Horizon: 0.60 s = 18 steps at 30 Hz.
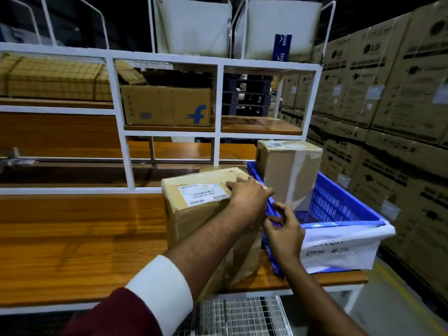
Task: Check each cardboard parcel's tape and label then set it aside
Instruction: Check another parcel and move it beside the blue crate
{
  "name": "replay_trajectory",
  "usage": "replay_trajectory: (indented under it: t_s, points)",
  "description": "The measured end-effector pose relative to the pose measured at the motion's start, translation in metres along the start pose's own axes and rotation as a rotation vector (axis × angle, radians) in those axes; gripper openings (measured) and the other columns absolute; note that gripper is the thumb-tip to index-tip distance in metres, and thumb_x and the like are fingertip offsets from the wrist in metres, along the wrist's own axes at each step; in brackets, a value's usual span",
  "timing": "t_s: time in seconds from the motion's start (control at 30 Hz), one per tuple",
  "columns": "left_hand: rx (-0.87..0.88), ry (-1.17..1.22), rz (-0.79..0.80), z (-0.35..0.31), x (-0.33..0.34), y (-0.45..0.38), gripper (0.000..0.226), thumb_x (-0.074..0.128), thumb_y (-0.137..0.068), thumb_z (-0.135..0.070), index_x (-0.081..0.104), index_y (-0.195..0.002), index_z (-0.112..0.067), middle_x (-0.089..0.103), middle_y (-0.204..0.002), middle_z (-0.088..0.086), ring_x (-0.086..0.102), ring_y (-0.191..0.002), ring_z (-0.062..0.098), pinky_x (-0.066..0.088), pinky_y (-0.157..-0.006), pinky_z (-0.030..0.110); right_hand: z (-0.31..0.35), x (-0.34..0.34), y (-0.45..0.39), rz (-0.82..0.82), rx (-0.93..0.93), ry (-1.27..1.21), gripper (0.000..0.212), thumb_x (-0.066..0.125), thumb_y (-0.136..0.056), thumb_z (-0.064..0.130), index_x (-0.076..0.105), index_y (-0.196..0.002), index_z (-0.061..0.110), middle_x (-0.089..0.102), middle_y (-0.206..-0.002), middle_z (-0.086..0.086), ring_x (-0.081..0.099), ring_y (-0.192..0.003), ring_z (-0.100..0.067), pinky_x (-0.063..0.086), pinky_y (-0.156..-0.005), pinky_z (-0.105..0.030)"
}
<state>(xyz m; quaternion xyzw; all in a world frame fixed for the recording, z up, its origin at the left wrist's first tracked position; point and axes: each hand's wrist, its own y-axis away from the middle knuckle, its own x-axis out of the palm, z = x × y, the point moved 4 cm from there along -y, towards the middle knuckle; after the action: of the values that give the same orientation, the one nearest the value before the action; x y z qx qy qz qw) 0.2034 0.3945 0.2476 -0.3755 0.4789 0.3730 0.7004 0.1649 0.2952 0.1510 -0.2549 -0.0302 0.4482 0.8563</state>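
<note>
A taped cardboard parcel (194,214) with a white barcode label (202,194) on top stands on the wooden table (80,238). My left hand (247,197) lies on the parcel's top right edge, fingers stretched over the tape beside the label. My right hand (283,229) hovers at the parcel's right side by the rim of a blue crate (339,209), fingers loosely curled and holding nothing. A second taped parcel (288,168) with a label on top stands upright inside that crate.
A white metal shelf frame (218,98) rises behind the table, holding a printed cardboard box (167,105). Stacked large cartons (392,105) wall off the right side. A white bag (344,248) hangs over the crate's front. A wire mesh basket (240,316) sits below the table edge.
</note>
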Motion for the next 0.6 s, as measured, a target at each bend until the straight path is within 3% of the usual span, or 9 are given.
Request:
replay_trajectory:
  t_s: [0.1,0.17,0.23,0.27,0.33,0.4,0.47,0.53,0.6]
  points:
    - [-0.001,0.04,-0.057,0.005,-0.004,0.006,0.053,0.056,-0.093,-0.007,0.04,-0.139,-0.029,0.045,-0.137,0.022,0.041,-0.127,0.048,0.039,-0.096,0.064,-0.019,0.005,0.01,0.205,0.06,0.009,0.054,0.07,-0.078,-0.014,0.057,-0.127,0.007,0.065,-0.116,-0.003,0.06,-0.086,0.019,0.044,-0.074,0.0]
    - [0.029,0.112,-0.109,0.014,-0.007,0.016,0.062,0.064,-0.086,-0.001,0.04,-0.136,-0.028,0.051,-0.129,0.018,0.048,-0.12,0.043,0.045,-0.091,0.058,-0.037,0.007,0.016,0.294,0.146,-0.017,0.062,0.073,-0.077,-0.013,0.051,-0.131,0.009,0.061,-0.123,-0.009,0.064,-0.097,0.005,0.05,-0.084,-0.012]
    - [0.034,0.208,-0.2,0.034,-0.012,0.028,0.073,0.075,-0.076,-0.003,0.038,-0.133,-0.031,0.054,-0.125,0.011,0.054,-0.113,0.036,0.049,-0.088,0.054,-0.05,0.01,0.02,0.336,0.175,0.076,0.069,0.085,-0.073,0.009,0.051,-0.132,0.02,0.062,-0.125,-0.003,0.064,-0.108,-0.013,0.052,-0.091,-0.026]
    - [0.022,0.264,-0.261,0.047,-0.018,0.037,0.075,0.079,-0.072,-0.007,0.038,-0.13,-0.034,0.055,-0.125,0.008,0.055,-0.112,0.032,0.05,-0.087,0.052,-0.052,0.011,0.021,0.354,0.139,0.173,0.078,0.09,-0.067,0.028,0.051,-0.134,0.025,0.063,-0.126,0.004,0.062,-0.112,-0.014,0.051,-0.094,-0.03]
    - [-0.04,0.42,-0.382,0.077,-0.025,0.059,0.071,0.084,-0.069,-0.016,0.042,-0.124,-0.036,0.056,-0.127,0.0,0.057,-0.111,0.025,0.052,-0.087,0.043,-0.05,0.016,0.018,0.367,0.038,0.262,0.096,0.086,-0.056,0.062,0.047,-0.14,0.035,0.062,-0.13,0.009,0.058,-0.117,-0.015,0.048,-0.098,-0.036]
    - [-0.125,0.609,-0.454,0.107,-0.021,0.083,0.062,0.084,-0.072,-0.018,0.048,-0.119,-0.036,0.057,-0.128,-0.003,0.057,-0.112,0.019,0.053,-0.086,0.039,-0.042,0.023,0.01,0.342,-0.073,0.319,0.1,0.077,-0.053,0.072,0.044,-0.142,0.041,0.059,-0.135,0.005,0.054,-0.12,-0.021,0.046,-0.1,-0.041]
    - [-0.207,0.755,-0.493,0.132,-0.004,0.106,0.059,0.084,-0.073,-0.018,0.049,-0.117,-0.038,0.058,-0.129,-0.002,0.056,-0.116,0.019,0.056,-0.086,0.041,-0.025,0.029,0.001,0.349,-0.159,0.378,0.093,0.079,-0.056,0.065,0.043,-0.14,0.048,0.059,-0.134,0.008,0.054,-0.12,-0.021,0.047,-0.099,-0.042]
    - [-0.32,0.841,-0.534,0.155,0.022,0.124,0.06,0.088,-0.069,-0.02,0.05,-0.114,-0.033,0.061,-0.127,0.001,0.058,-0.113,0.021,0.058,-0.082,0.04,-0.005,0.033,-0.002,0.387,-0.194,0.403,0.08,0.085,-0.066,0.046,0.048,-0.136,0.051,0.059,-0.132,0.008,0.05,-0.121,-0.018,0.045,-0.098,-0.036]
    - [-0.421,0.91,-0.522,0.172,0.051,0.138,0.06,0.09,-0.066,-0.02,0.049,-0.109,-0.028,0.062,-0.119,0.002,0.059,-0.107,0.019,0.056,-0.072,0.029,0.011,0.038,0.0,0.418,-0.217,0.376,0.068,0.082,-0.075,0.022,0.055,-0.133,0.046,0.057,-0.135,0.007,0.042,-0.124,-0.014,0.04,-0.101,-0.028]
